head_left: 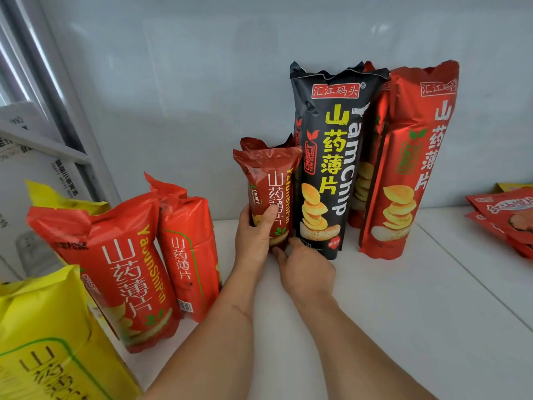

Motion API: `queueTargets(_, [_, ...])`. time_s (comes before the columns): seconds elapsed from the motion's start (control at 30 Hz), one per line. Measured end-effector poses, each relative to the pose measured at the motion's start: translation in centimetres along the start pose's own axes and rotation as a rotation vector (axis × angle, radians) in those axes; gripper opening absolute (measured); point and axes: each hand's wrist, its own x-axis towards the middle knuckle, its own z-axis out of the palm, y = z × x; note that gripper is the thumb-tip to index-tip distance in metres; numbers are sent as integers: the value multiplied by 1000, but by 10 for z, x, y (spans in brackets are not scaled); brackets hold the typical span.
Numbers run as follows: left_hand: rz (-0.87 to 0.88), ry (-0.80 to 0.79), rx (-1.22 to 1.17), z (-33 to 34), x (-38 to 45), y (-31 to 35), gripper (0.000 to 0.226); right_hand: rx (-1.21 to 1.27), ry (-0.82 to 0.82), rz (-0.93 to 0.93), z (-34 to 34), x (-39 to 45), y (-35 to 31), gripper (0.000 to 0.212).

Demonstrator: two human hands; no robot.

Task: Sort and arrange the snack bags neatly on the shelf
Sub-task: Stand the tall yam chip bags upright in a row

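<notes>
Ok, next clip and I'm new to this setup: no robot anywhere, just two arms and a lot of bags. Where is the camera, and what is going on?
There is no machine here. A person wears a wide-angle camera on the head, so the single picture looks forward and down along their own arms. The white shelf holds yam chip bags: a tall black bag and a tall red bag stand upright against the back wall, red bags lean at the left, a yellow bag sits nearest the camera, and flat red packets lie at the far right. The left hand grips a small red bag standing beside the black one, thumb across its front. The right hand touches its bottom edge.
</notes>
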Motion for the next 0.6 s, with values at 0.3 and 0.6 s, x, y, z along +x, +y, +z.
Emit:
queueTargets(0.3, [6,11,72,-1,-14,7,65,30,13,-11,-3,-5,2,40])
queueTargets(0.6, [-66,70,399,-16,-69,35,80,81,-98,-122,-19,-17,9,30])
